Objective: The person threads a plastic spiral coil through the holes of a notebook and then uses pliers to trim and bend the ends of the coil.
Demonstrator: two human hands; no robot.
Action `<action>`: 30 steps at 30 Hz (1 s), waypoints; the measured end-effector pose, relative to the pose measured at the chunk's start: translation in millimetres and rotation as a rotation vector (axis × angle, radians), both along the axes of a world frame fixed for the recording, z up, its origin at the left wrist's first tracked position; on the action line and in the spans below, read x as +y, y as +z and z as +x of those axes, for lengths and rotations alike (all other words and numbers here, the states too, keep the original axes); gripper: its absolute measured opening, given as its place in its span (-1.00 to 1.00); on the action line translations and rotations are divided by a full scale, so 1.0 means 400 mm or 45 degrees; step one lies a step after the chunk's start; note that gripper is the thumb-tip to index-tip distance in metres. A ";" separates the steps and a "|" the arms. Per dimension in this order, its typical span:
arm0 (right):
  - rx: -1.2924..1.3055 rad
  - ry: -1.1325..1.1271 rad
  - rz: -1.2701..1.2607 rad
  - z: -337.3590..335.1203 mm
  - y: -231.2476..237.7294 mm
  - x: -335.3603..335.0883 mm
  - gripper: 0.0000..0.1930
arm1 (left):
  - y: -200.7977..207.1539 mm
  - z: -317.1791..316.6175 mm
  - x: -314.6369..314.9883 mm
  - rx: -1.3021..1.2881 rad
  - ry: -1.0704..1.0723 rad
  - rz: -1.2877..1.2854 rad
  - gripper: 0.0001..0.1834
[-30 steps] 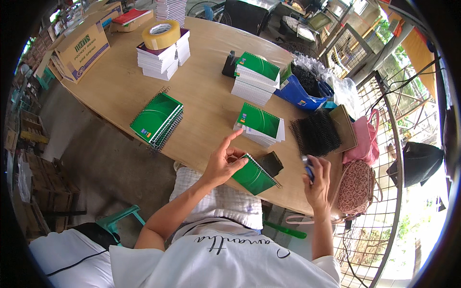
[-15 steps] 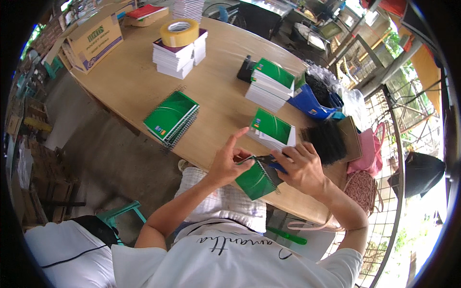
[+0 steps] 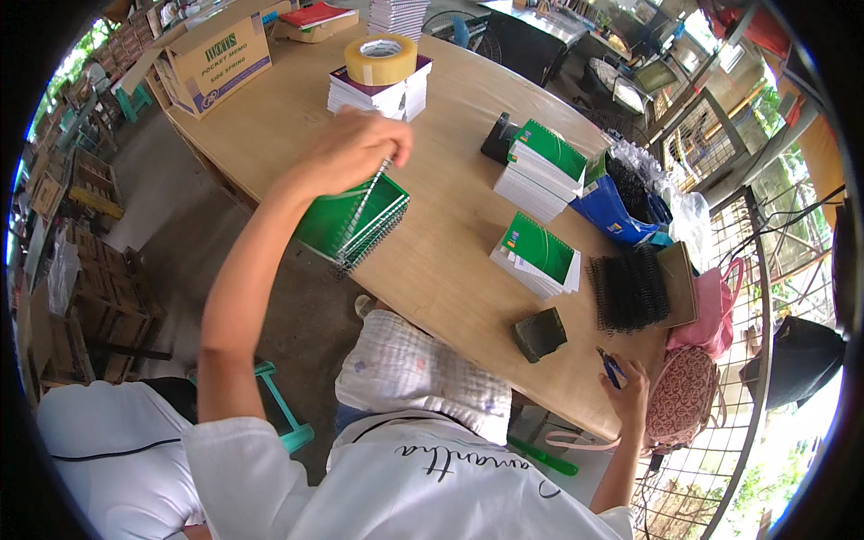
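Note:
Above the left pile of green spiral notebooks, my left hand pinches a spiral-bound notebook by its top, its wire edge hanging down. The fingers hide part of it. At the table's right front edge my right hand has its fingers around the blue handles of small pliers, whose jaws point away from me. Between my hands lies a dark block. Beyond it is a pile of green-covered pages, with a taller pile of green-covered pages behind.
Black spiral coils lie on cardboard at the right, beside a pink bag and a patterned bag. A tape roll tops a paper stack at the back. A cardboard box stands far left; a blue bag sits back right.
My left hand has carried the notebook from the front of the table to the left pile. My right hand has moved right and down with the pliers. The dark block now shows.

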State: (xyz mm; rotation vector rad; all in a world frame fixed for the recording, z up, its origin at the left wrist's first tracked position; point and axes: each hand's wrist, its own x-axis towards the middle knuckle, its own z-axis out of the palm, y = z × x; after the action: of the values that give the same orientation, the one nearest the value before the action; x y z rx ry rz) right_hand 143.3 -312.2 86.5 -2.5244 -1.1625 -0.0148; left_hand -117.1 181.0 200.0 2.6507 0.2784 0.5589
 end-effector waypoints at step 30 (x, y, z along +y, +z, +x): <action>-0.145 -0.068 0.135 -0.060 -0.130 0.109 -0.40 | -0.345 0.432 -0.330 0.076 -0.434 0.232 -0.55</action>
State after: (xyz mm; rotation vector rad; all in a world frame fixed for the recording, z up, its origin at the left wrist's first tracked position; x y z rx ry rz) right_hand 119.2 -268.6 34.5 -2.4878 -1.1061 -0.2307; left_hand 55.6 49.2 62.1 2.8052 -0.2161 0.4100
